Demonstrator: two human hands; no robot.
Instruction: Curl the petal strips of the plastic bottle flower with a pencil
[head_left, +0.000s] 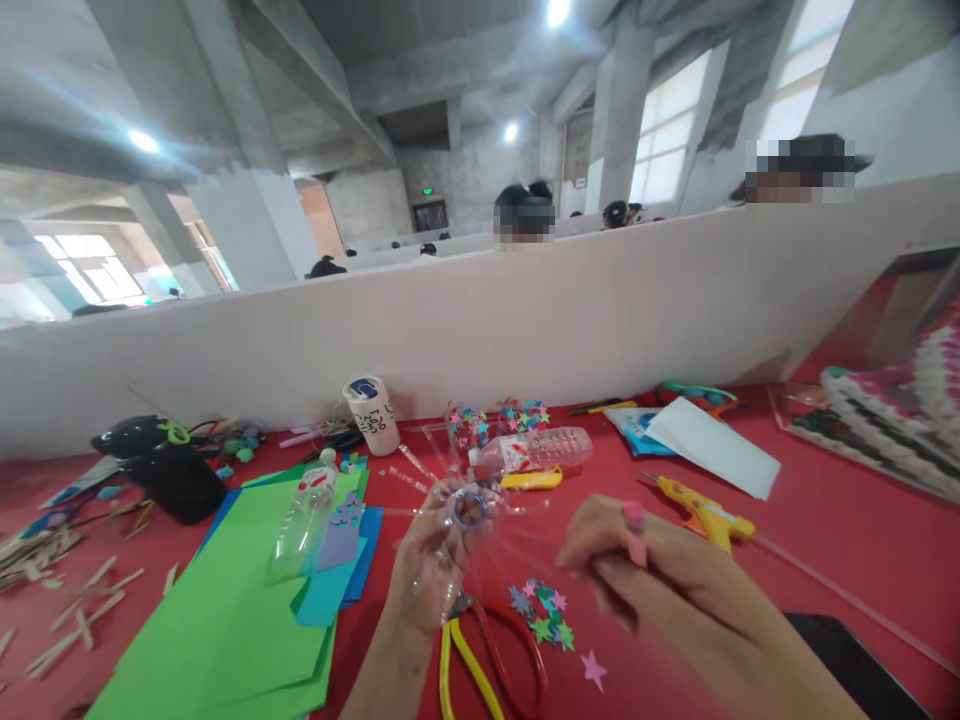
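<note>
My left hand (427, 545) is closed around a clear plastic bottle top (471, 512) cut into strips. The round neck faces up and the thin strips fan outward on all sides. To its right hovers my right hand (637, 560), fingers bent and smeared by motion, with a small pink piece (635, 532) against a finger; whether it grips anything is unclear. Scissors with one red and one yellow handle, or similar cutters (480, 650), lie below the left hand. Foam stars (544, 612) in several colours are scattered between the hands.
A clear bottle (551, 450) lies behind a yellow utility knife (531, 480). Green sheets (217, 600) and another bottle (304, 515) are at left, near a black cup (176, 480) and a white paper cup (373, 420). A yellow glue gun (701, 510) is at right. A white partition (450, 340) spans behind.
</note>
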